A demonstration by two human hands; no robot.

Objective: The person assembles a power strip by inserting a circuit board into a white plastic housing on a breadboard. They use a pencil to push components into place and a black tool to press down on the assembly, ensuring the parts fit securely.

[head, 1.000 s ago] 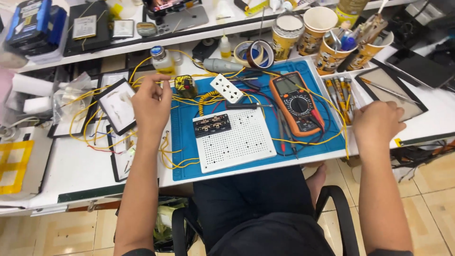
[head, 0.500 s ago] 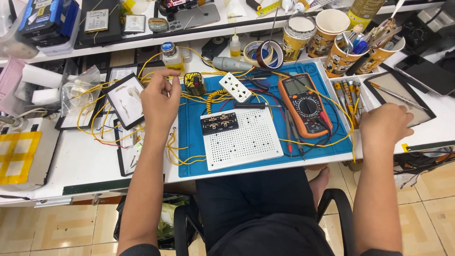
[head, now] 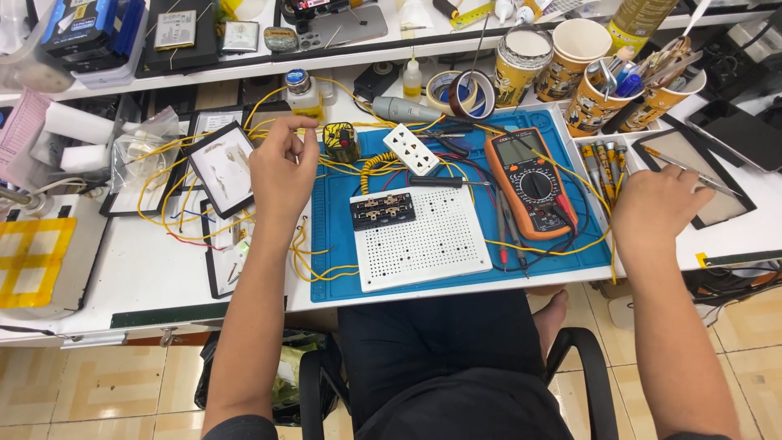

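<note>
While wiring is in hand:
left hand: fingers pinch a yellow wire
right hand: fingers loosely curled, holding nothing, beside multimeter
next: probably needs steady routing toward perforated board

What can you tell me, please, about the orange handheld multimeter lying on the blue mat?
The orange handheld multimeter lies flat, face up, on the blue work mat, tilted slightly. Its plastic-looking body carries a grey display on top and a round black dial below. Red and black probe leads and a yellow wire run beside it. Neither hand touches it.

orange multimeter, grey screen, mat right | blue box, shelf left
</note>
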